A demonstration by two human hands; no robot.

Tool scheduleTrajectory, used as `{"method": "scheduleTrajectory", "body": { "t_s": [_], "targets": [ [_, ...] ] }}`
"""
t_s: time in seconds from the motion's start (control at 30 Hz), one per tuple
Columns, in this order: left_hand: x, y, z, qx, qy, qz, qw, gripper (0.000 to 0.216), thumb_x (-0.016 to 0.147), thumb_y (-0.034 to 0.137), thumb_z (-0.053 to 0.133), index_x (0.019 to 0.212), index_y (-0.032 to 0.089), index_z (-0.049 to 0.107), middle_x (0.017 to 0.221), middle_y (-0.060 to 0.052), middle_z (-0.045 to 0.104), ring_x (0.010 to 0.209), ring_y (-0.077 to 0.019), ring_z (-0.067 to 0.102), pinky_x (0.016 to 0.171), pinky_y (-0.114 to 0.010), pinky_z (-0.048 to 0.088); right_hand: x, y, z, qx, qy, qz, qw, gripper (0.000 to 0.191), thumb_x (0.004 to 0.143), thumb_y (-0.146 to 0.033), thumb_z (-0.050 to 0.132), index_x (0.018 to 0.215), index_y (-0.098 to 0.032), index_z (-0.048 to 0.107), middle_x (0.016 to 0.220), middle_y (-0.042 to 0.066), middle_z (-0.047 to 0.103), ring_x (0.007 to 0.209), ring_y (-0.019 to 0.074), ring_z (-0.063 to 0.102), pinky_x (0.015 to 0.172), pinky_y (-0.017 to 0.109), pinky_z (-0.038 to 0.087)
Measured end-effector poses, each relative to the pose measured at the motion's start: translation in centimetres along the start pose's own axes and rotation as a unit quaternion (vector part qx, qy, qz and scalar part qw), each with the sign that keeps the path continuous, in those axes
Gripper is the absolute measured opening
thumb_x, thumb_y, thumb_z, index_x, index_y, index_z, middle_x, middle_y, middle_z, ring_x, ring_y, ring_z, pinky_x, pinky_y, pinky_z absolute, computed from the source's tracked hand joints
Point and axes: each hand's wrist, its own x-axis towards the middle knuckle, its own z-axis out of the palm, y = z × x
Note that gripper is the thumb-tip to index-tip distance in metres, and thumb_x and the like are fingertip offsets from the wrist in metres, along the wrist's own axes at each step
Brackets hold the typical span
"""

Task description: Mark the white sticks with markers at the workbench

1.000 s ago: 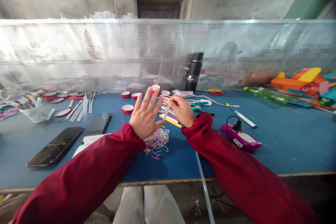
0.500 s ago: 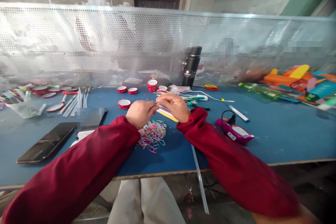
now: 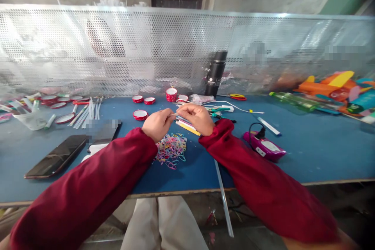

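Note:
Both my hands are raised just above the blue table (image 3: 307,152), fingertips meeting. My left hand (image 3: 157,124) is closed in a pinch and my right hand (image 3: 198,118) is closed too; between them they hold a thin pale stick (image 3: 175,114). Whether a band is on the stick I cannot make out. Right under my left wrist lies a heap of small coloured rubber bands (image 3: 170,148). A few coloured sticks (image 3: 187,127) lie on the table beneath my right hand.
Red-rimmed lids (image 3: 140,115) and a small red cup (image 3: 171,94) lie beyond my hands. A black flask (image 3: 215,74) stands by the perforated metal screen (image 3: 117,47). Two phones (image 3: 57,157) lie left, a purple device (image 3: 264,146) with cable right, coloured foam pieces (image 3: 336,86) far right.
My left hand, spread wide a second ago, has closed and come onto the stick held by my right hand. Both hands have dropped a little toward the table.

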Motion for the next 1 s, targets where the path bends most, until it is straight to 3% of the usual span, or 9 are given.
{"method": "scheduleTrajectory", "body": {
  "t_s": [0.2, 0.37, 0.47, 0.53, 0.63, 0.73, 0.8, 0.87, 1.0],
  "targets": [
    [0.3, -0.4, -0.1, -0.023, -0.03, 0.003, 0.999, 0.039, 0.094, 0.044, 0.034, 0.078, 0.019, 0.058, 0.074, -0.002, 0.06, 0.07, -0.0138, 0.053, 0.064, -0.026, 0.037, 0.1, 0.0, 0.1, -0.008, -0.025, -0.002, 1.0, 0.021, 0.085, -0.039, 0.059, 0.079, -0.021, 0.067, 0.089, 0.003, 0.068, 0.085, 0.0178, 0.061, 0.078, 0.034, 0.047],
    [0.5, -1.2, -0.4, -0.066, -0.008, -0.027, 0.997, 0.035, 0.094, 0.037, 0.035, 0.073, 0.018, 0.055, 0.068, -0.001, 0.056, 0.063, -0.0119, 0.049, 0.063, -0.026, 0.037, 0.4, 0.7, -0.9, -0.02, 0.088, 0.036, 0.995, 0.022, 0.085, -0.04, 0.058, 0.082, -0.02, 0.065, 0.081, 0.003, 0.066, 0.079, 0.0173, 0.059, 0.076, 0.033, 0.045],
    [0.6, -1.7, 0.0, -0.17, 0.013, -0.062, 0.983, 0.036, 0.093, 0.039, 0.037, 0.068, 0.018, 0.051, 0.064, 0.0, 0.053, 0.06, -0.0107, 0.047, 0.06, -0.025, 0.037, 0.6, 1.2, -1.3, -0.026, 0.143, 0.051, 0.988, 0.024, 0.086, -0.041, 0.055, 0.079, -0.02, 0.061, 0.075, 0.0, 0.061, 0.073, 0.0151, 0.054, 0.071, 0.03, 0.044],
    [0.8, -2.1, 0.4, -0.293, 0.026, -0.118, 0.949, 0.034, 0.092, 0.039, 0.041, 0.067, 0.018, 0.048, 0.061, 0.001, 0.051, 0.055, -0.0095, 0.046, 0.056, -0.023, 0.037, 0.6, 1.5, -1.4, -0.03, 0.176, 0.06, 0.982, 0.024, 0.086, -0.041, 0.053, 0.077, -0.02, 0.059, 0.072, -0.001, 0.058, 0.07, 0.0139, 0.052, 0.069, 0.028, 0.042],
    [1.0, -2.1, 0.6, -0.507, 0.049, -0.195, 0.838, 0.028, 0.091, 0.036, 0.043, 0.069, 0.018, 0.045, 0.065, 0.001, 0.055, 0.056, -0.0084, 0.052, 0.055, -0.021, 0.041, 0.7, 1.9, -1.6, -0.027, 0.203, 0.066, 0.976, 0.023, 0.085, -0.04, 0.053, 0.075, -0.02, 0.058, 0.069, -0.002, 0.056, 0.068, 0.013, 0.05, 0.067, 0.027, 0.04],
    [1.1, -1.7, 0.0, -0.647, 0.064, -0.215, 0.729, 0.031, 0.093, 0.034, 0.04, 0.068, 0.017, 0.044, 0.085, -0.004, 0.067, 0.077, -0.0115, 0.065, 0.073, -0.025, 0.049, 0.7, 2.1, -1.6, -0.037, 0.2, 0.061, 0.977, 0.023, 0.084, -0.041, 0.054, 0.075, -0.02, 0.058, 0.068, -0.002, 0.055, 0.067, 0.0132, 0.05, 0.066, 0.027, 0.04],
    [1.2, -1.2, -0.5, -0.696, 0.059, -0.214, 0.682, 0.035, 0.095, 0.035, 0.035, 0.067, 0.016, 0.046, 0.102, -0.009, 0.069, 0.095, -0.0156, 0.066, 0.088, -0.031, 0.049, 0.7, 2.3, -1.6, -0.047, 0.197, 0.061, 0.977, 0.023, 0.084, -0.041, 0.055, 0.075, -0.02, 0.058, 0.068, -0.002, 0.056, 0.066, 0.0135, 0.05, 0.066, 0.028, 0.041],
    [1.2, -0.9, -0.9, -0.717, 0.052, -0.213, 0.661, 0.04, 0.096, 0.037, 0.031, 0.068, 0.016, 0.051, 0.112, -0.011, 0.068, 0.106, -0.0181, 0.064, 0.096, -0.034, 0.046, 0.6, 2.2, -1.6, -0.056, 0.203, 0.063, 0.976, 0.023, 0.084, -0.041, 0.056, 0.074, -0.02, 0.057, 0.067, -0.003, 0.055, 0.065, 0.0135, 0.049, 0.066, 0.028, 0.04],
    [1.2, -0.8, -1.1, -0.708, 0.032, -0.237, 0.664, 0.054, 0.094, 0.052, 0.026, 0.083, 0.014, 0.064, 0.109, -0.015, 0.069, 0.108, -0.022, 0.064, 0.098, -0.037, 0.045, 0.6, 1.9, -1.5, -0.083, 0.22, 0.062, 0.97, 0.023, 0.084, -0.039, 0.055, 0.072, -0.02, 0.057, 0.066, -0.003, 0.055, 0.064, 0.0133, 0.049, 0.066, 0.028, 0.039]
  ]
}}
